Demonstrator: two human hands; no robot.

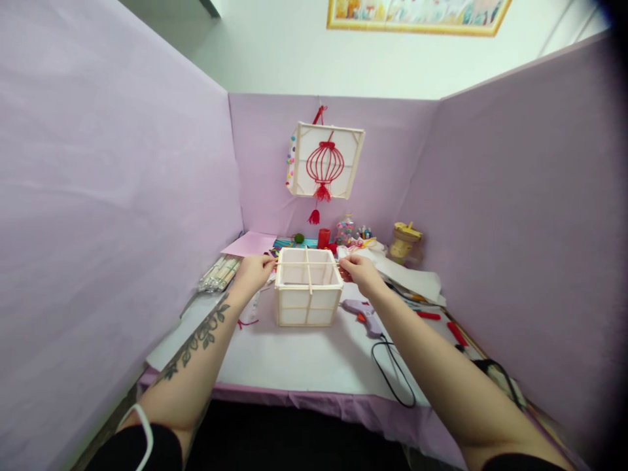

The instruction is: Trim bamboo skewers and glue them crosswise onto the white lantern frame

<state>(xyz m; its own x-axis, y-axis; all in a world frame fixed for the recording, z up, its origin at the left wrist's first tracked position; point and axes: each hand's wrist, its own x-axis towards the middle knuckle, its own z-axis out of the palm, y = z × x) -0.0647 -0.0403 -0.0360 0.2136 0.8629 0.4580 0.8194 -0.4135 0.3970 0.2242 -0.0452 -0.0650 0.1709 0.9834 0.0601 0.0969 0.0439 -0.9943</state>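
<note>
A small square lantern frame (308, 302) of pale wooden sticks and white paper stands on the white table sheet (304, 356). A thin stick (308, 269) lies front to back across its open top. My left hand (254, 271) is at the frame's upper left corner, fingers pinched on the end of a thin stick that runs across the top rim. My right hand (360, 271) pinches at the upper right corner in the same way.
A finished lantern (325, 161) with a red lantern drawing hangs on the back wall. A glue gun (362, 312) with a black cord lies right of the frame. A bundle of sticks (219, 273) lies at left; jars, a red cup and paper sheets stand behind. Purple partitions enclose the table.
</note>
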